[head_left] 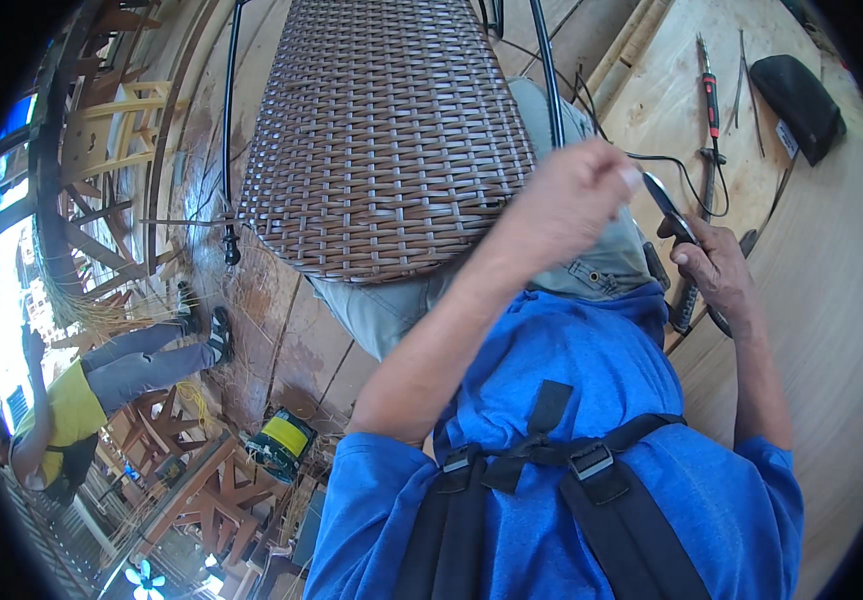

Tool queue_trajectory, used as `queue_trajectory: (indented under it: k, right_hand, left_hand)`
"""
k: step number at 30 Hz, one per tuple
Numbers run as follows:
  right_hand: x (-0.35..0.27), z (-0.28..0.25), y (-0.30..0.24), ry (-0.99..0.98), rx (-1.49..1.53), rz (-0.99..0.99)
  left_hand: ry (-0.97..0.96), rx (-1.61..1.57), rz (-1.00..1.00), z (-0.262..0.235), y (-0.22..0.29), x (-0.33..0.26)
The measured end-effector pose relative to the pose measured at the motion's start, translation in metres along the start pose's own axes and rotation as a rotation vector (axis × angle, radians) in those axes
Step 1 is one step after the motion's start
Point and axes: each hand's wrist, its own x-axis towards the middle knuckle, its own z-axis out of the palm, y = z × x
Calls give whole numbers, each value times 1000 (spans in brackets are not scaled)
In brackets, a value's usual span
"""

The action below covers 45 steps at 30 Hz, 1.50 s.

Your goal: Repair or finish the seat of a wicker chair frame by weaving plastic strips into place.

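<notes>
Fingers of the left hand (581,190) curl inward, too blurred to tell what, if anything, they pinch; those of the right hand (721,268) wrap around a dark hand tool (670,208). At far left is a person in a yellow shirt (63,408). Next comes the brown woven panel (391,140), its rounded near end over the lap. Left hand and tool follow, close together, then the right hand. Rightward, a red-and-black corded tool (712,105) and a black pouch (793,98) lie on the wooden desk (819,290).
</notes>
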Motion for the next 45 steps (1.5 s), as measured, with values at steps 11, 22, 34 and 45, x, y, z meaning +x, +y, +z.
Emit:
queue_trajectory:
  k: [11,22,34,45]
  right_hand:
    - [24,40,-23,-704,656,415]
    - [41,48,-26,-824,851,435]
    - [47,63,-17,-833,1200,460]
    - [50,76,-15,-853,1244,453]
  left_hand:
    - [22,-828,-1,-96,20,-39]
    - [112,960,-98,-55,-9,-55]
    - [104,1020,-11,-50,-9,-39]
    - [115,889,-93,-51,-11,-33]
